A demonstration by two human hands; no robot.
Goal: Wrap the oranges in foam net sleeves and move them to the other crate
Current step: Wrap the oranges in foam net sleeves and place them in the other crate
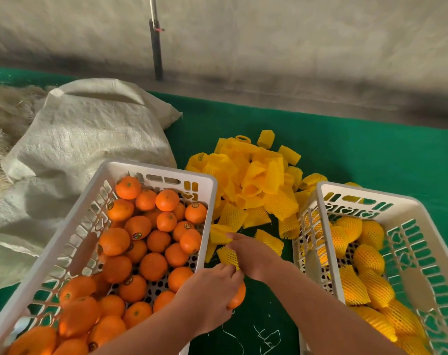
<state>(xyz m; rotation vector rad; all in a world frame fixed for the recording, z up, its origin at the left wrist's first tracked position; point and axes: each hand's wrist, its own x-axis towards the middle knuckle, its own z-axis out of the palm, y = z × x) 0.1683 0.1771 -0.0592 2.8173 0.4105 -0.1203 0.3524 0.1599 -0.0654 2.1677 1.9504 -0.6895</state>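
Observation:
My left hand (pixel 210 290) grips a bare orange (pixel 237 297) between the two crates, low over the green cloth. My right hand (pixel 253 254) pinches a yellow foam net sleeve (pixel 228 256) just above that orange, and the left fingertips touch the sleeve's lower end. The white crate on the left (pixel 71 242) holds many bare oranges (pixel 141 242). In the white crate on the right (pixel 422 226) lie several oranges wrapped in yellow sleeves (pixel 366 260). A loose pile of yellow sleeves (pixel 256 183) lies beyond my hands between the crates.
A green cloth (pixel 371 155) covers the table. A large white woven sack (pixel 84 139) lies at the back left, with pale straw-like fibre (pixel 0 119) beside it. A dark pole (pixel 156 47) stands by the grey wall behind. Thin white threads (pixel 266 339) lie on the cloth.

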